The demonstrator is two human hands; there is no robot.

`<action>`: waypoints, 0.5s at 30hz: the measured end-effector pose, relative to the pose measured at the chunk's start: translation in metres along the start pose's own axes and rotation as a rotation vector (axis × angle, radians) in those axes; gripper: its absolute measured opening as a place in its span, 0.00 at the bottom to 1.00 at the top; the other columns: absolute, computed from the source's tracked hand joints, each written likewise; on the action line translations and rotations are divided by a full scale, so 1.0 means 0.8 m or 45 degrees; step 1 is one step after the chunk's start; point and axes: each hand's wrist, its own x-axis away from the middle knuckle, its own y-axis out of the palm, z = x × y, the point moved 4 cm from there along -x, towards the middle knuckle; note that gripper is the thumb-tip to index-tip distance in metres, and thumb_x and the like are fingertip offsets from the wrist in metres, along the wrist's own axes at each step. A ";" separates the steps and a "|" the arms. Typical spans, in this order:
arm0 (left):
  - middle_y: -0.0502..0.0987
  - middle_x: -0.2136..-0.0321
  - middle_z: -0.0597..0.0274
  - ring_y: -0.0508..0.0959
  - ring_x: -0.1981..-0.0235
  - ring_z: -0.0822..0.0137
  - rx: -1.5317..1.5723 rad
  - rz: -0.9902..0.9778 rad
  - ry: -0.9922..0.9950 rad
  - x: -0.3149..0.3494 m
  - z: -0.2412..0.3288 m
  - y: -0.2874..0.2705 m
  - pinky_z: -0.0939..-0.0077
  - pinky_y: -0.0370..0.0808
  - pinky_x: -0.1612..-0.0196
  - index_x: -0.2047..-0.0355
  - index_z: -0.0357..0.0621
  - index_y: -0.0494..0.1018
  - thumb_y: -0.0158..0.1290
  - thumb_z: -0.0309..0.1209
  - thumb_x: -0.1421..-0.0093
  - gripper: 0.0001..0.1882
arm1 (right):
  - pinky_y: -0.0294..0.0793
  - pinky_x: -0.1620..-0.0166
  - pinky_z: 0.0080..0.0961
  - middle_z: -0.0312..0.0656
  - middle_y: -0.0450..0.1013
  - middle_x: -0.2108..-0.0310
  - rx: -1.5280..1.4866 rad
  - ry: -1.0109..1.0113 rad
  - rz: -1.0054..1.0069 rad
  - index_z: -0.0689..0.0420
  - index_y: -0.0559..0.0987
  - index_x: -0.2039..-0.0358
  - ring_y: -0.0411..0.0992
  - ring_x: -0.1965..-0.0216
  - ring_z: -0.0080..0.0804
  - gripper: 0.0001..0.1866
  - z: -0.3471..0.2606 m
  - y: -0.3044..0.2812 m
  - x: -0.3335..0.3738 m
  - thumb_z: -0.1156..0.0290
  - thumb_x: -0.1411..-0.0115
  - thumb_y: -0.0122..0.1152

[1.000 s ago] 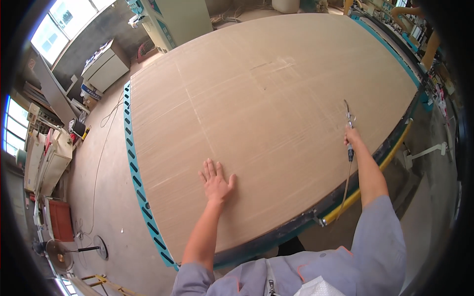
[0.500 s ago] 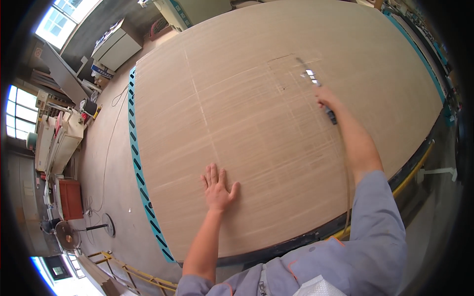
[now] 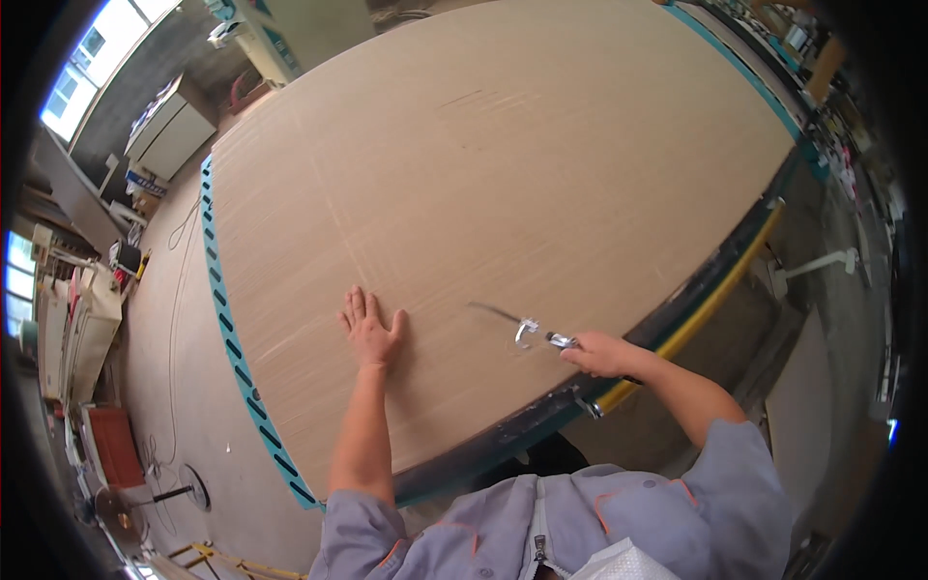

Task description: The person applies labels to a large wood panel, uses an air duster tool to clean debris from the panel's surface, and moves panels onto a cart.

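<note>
My right hand (image 3: 601, 356) is closed around what looks like an air blow gun (image 3: 561, 340), silver and black with a thin dark nozzle. It is over the near right part of a large, light-brown wooden panel (image 3: 541, 203). The nozzle points left across the panel; whether the tip touches it I cannot tell. To the left, my left hand (image 3: 371, 333) lies flat on the panel with its fingers spread, holding nothing. Pale streaks mark the panel's surface around it.
A turquoise strip with dark slots (image 3: 232, 358) runs along the panel's left side. A yellow rail (image 3: 696, 314) borders the near right edge. On the floor at left are a standing fan (image 3: 193, 487) and a red-brown box (image 3: 114, 445); a pale cabinet (image 3: 172, 133) stands farther back.
My right hand has brought the blow gun from the far part of the panel back toward me, and its nozzle has swung to the left. My left hand still lies flat. The view has shifted.
</note>
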 end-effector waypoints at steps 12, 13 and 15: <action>0.44 0.32 0.42 0.39 0.30 0.50 -0.164 -0.206 -0.092 0.054 0.196 0.039 0.51 0.34 0.32 0.36 0.38 0.56 0.38 0.53 0.37 0.38 | 0.68 0.82 0.25 0.38 0.68 0.84 -0.748 0.745 0.608 0.60 0.72 0.74 0.67 0.86 0.25 0.20 0.234 -0.025 0.332 0.54 0.38 0.52; 0.44 0.32 0.42 0.38 0.30 0.49 -0.139 -0.201 0.017 0.064 0.230 0.047 0.51 0.33 0.32 0.36 0.38 0.56 0.39 0.53 0.38 0.38 | 0.71 0.79 0.27 0.40 0.69 0.84 -0.467 0.608 0.421 0.61 0.72 0.73 0.69 0.84 0.26 0.20 0.182 -0.011 0.319 0.54 0.38 0.51; 0.44 0.32 0.42 0.38 0.30 0.49 -0.117 -0.183 0.148 0.078 0.302 0.065 0.50 0.33 0.32 0.36 0.38 0.56 0.39 0.54 0.38 0.38 | 0.72 0.60 0.40 0.52 0.76 0.71 -0.012 0.442 0.178 0.60 0.75 0.67 0.75 0.66 0.48 0.22 0.140 -0.006 0.321 0.50 0.39 0.51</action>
